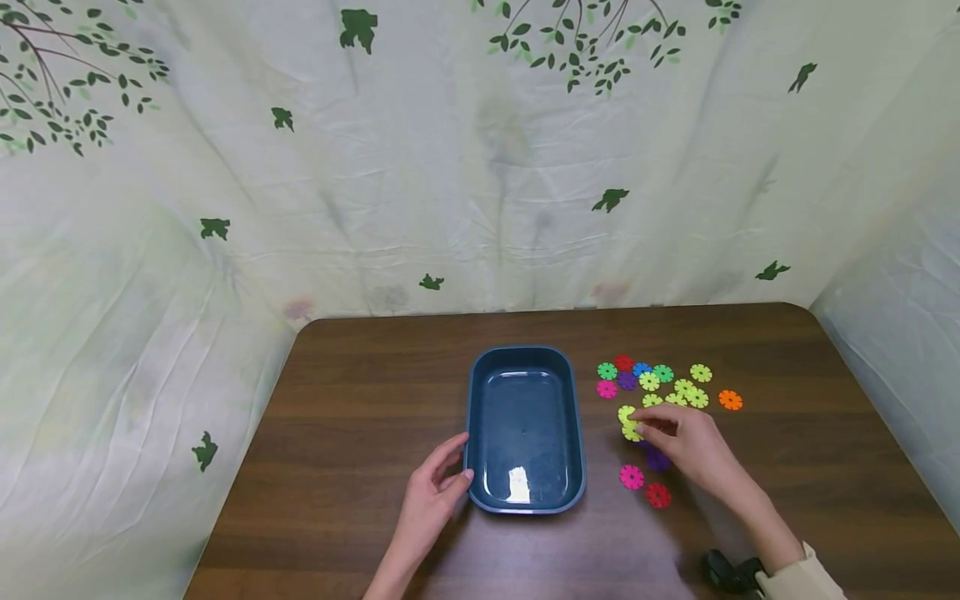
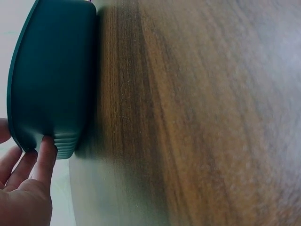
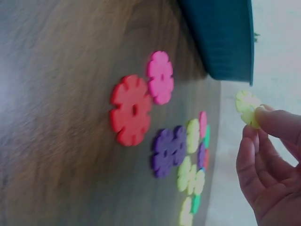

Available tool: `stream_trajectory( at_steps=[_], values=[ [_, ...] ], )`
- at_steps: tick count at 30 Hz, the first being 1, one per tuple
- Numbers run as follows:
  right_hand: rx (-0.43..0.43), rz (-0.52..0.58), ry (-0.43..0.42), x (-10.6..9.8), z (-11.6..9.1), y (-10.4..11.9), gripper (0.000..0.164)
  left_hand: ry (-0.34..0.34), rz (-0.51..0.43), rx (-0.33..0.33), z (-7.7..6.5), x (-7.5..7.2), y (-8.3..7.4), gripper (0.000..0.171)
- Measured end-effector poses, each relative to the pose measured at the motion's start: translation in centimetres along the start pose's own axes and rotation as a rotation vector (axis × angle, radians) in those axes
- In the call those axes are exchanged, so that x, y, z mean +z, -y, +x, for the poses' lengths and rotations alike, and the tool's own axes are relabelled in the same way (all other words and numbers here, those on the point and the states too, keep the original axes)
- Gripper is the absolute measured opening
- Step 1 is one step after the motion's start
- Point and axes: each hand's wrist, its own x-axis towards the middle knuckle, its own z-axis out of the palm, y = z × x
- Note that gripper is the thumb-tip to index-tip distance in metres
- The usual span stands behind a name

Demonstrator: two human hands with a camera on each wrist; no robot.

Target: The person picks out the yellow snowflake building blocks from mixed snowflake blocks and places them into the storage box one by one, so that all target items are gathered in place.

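At the left side of a dark blue tray [image 1: 525, 507], my left hand [image 1: 433, 490] holds the edge, its thumb at the rim and other fingertips against the outer wall. In the left wrist view, fingers [image 2: 45, 157] press beneath the tray's rim. My right hand [image 1: 693, 446] pinches a yellow-green notched flower-shaped disc [image 3: 246, 107] between thumb and fingers, raised over the other discs. Under and around it lie more yellow-green discs [image 1: 697, 398], partly hidden purple discs [image 3: 163, 153], a pink disc [image 1: 632, 477] and a red disc [image 1: 658, 496].
Beyond the right hand, green [image 1: 663, 373], blue [image 1: 642, 369], red and pink discs lie close together. An orange disc [image 1: 731, 400] sits apart at the right. A leaf-printed white cloth [image 1: 465, 167] hangs behind the brown wooden table [image 1: 360, 400].
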Motion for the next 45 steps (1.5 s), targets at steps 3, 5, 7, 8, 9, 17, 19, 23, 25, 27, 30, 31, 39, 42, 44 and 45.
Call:
stream_trajectory(
  at_steps=[3,5,7,8,9,17,19,23,25,27,30,31,39,42,44,45],
  values=[
    [-0.028,0.006,0.004,0.1,0.3,0.6,0.018,0.002,-0.007,0.003,0.0,0.0,-0.1,0.050],
    [-0.052,0.002,0.006,0.2,0.5,1.0,0.018,0.003,-0.010,0.008,0.0,0.0,-0.1,0.050],
    [-0.076,-0.002,0.010,0.2,0.7,1.4,0.019,0.003,-0.010,0.013,0.0,0.0,-0.1,0.050],
    [-0.090,-0.005,0.012,0.2,0.8,1.6,0.019,0.003,-0.009,0.016,0.0,0.0,-0.1,0.050],
    [-0.106,-0.010,0.015,0.2,0.9,1.8,0.019,0.003,-0.007,0.017,0.0,0.0,-0.2,0.050],
    [-0.177,-0.012,0.043,0.1,1.8,3.6,0.021,0.002,0.007,0.008,0.0,0.1,-0.3,0.050],
    [-0.184,0.000,0.056,0.1,2.0,4.2,0.023,0.002,0.009,0.004,0.0,0.1,-0.3,0.050],
    [-0.184,0.029,0.101,0.3,2.3,5.2,0.026,-0.001,0.011,0.005,0.0,0.1,-0.3,0.050],
    [-0.178,0.037,0.124,0.3,2.5,5.6,0.025,0.000,0.011,0.013,0.0,0.1,-0.2,0.050],
    [-0.172,0.047,0.146,0.5,2.7,6.0,0.024,-0.002,0.011,0.015,0.0,0.1,-0.2,0.049],
    [-0.173,0.063,0.180,0.7,2.9,6.5,0.023,-0.001,0.014,0.013,0.1,0.1,-0.1,0.049],
    [-0.180,0.070,0.192,0.8,3.0,6.6,0.022,-0.003,0.014,0.006,0.1,0.1,-0.2,0.049],
    [-0.219,0.085,0.276,1.4,3.7,7.7,0.022,-0.003,0.014,0.004,0.1,0.1,-0.2,0.049],
    [-0.229,0.071,0.300,1.6,3.9,8.2,0.022,-0.007,0.010,0.002,0.1,0.1,-0.2,0.049],
    [-0.244,0.062,0.315,1.8,4.1,8.6,0.021,-0.009,0.009,0.003,0.0,0.1,-0.2,0.049],
    [-0.249,0.061,0.324,1.8,4.2,8.8,0.020,-0.010,0.010,0.004,0.0,0.1,-0.2,0.049]
  ],
)
